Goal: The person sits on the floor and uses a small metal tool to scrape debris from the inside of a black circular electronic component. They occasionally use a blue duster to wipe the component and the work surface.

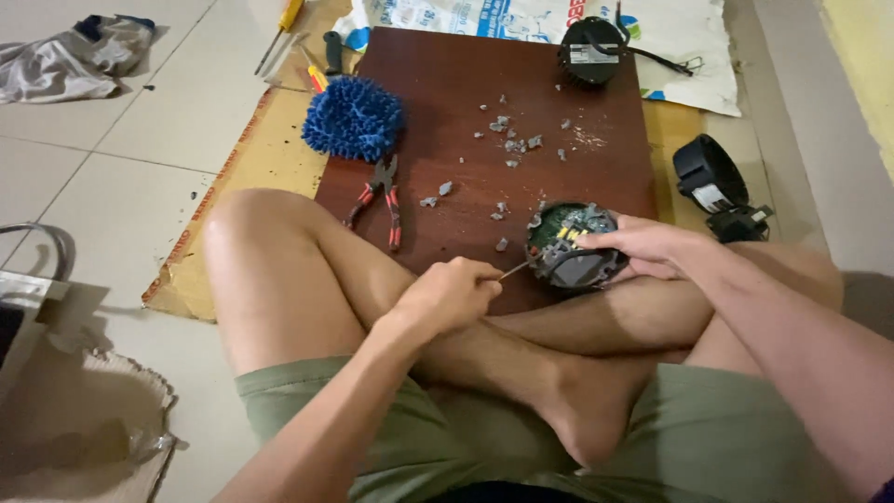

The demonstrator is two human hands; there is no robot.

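Round black casing [570, 250], opened so its green circuit board shows, sits at the near edge of the brown board [484, 121], steadied by the right hand [643, 247], whose fingers curl over its rim. The left hand [450, 296] is closed around a thin tool [514, 270] whose tip touches the casing's left side. Grey potting crumbs [510, 140] lie scattered beyond the casing, so much filler seems already chipped out, though some remains inside. Farther off lie red-handled pliers [382, 196] and a blue mop head [354, 118].
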